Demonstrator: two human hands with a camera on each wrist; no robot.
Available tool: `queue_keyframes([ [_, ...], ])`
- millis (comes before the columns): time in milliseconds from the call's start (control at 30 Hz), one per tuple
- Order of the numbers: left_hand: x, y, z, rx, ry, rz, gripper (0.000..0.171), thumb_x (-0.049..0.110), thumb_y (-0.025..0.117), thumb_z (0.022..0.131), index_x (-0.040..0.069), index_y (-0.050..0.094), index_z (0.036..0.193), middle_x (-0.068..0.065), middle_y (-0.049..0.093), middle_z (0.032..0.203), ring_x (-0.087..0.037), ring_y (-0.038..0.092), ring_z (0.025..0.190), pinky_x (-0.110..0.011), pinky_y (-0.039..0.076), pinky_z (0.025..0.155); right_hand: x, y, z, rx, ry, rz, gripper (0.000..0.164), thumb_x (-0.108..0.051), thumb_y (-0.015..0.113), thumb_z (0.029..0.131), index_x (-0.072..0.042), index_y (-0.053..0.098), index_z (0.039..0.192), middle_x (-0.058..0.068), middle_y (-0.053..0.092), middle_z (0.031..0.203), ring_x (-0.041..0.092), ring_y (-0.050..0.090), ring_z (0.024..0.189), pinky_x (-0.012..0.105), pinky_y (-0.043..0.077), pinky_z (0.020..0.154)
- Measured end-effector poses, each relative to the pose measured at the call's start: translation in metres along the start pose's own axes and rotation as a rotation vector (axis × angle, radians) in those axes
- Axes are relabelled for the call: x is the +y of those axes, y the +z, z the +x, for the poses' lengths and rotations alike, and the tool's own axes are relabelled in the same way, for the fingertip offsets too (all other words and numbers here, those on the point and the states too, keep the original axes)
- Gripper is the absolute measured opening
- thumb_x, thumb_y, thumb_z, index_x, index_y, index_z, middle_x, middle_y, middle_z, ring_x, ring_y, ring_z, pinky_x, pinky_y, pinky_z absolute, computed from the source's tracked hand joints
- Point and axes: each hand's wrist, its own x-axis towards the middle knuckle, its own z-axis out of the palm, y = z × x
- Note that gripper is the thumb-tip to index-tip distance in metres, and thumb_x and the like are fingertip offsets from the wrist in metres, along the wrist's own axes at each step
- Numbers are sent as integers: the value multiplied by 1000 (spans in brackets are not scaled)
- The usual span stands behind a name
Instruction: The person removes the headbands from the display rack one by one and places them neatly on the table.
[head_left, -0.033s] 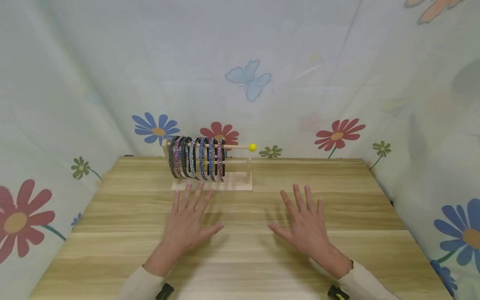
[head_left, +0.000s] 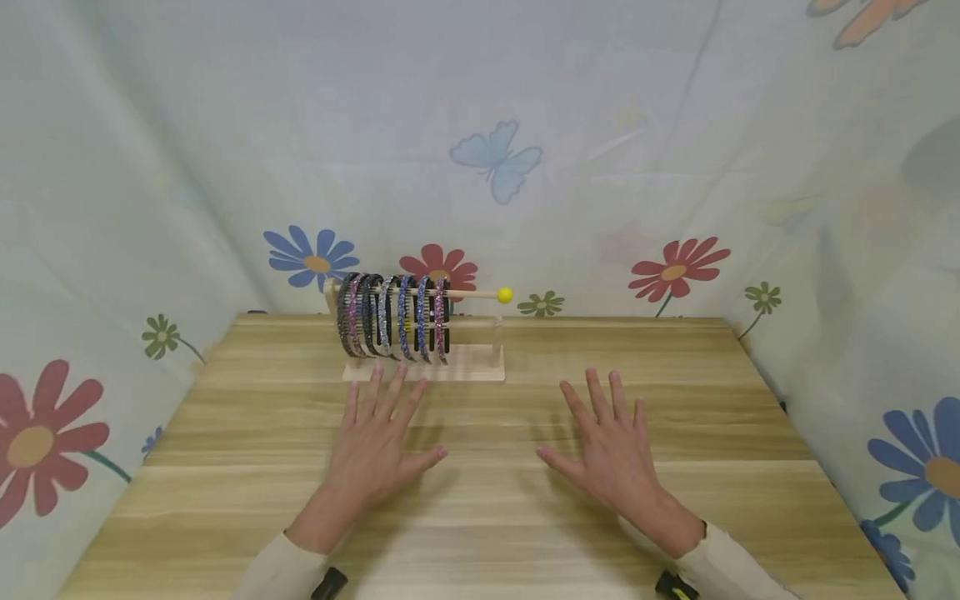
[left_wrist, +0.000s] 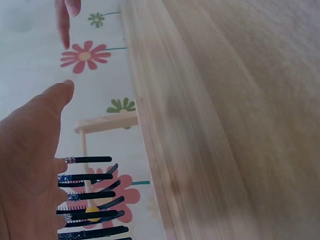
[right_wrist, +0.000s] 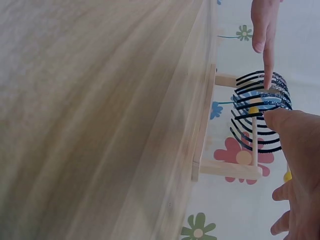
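A light wooden rack (head_left: 477,367) stands toward the back left of the table, with a yellow ball (head_left: 506,295) on the right end of its upper rod. Several glittery headbands (head_left: 423,321) with toothed inner sides hang side by side on it, in dark, pink, silver and blue. My left hand (head_left: 375,454) is in front of the rack, palm down with fingers spread, holding nothing. To its right, my right hand (head_left: 615,458) is spread likewise and holds nothing. In the right wrist view the headbands (right_wrist: 260,100) appear partly behind both hands.
The wooden table (head_left: 480,508) has a wood-grain top and extends to both sides of the hands. Behind and beside it hangs a pale cloth (head_left: 600,192) printed with flowers and a butterfly.
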Motion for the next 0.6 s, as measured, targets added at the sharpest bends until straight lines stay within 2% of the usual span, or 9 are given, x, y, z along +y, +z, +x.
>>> queue_keyframes([
  [300,1,1,-3,-8,-3,-4,101,81,54,86,24,22,163,-10,9,171,-36,-4,156,-61,-1,121,0,2,0,-17,2,-2,98,-79,62,82,-22,37,159,18,21,167,46,13,154,78,22,108],
  [600,-4,0,-5,13,3,-11,100,76,58,87,24,21,164,-9,7,171,-39,1,156,-60,1,122,0,-1,3,-17,-2,-5,97,-78,61,84,-23,36,159,17,22,167,44,14,154,76,23,109],
])
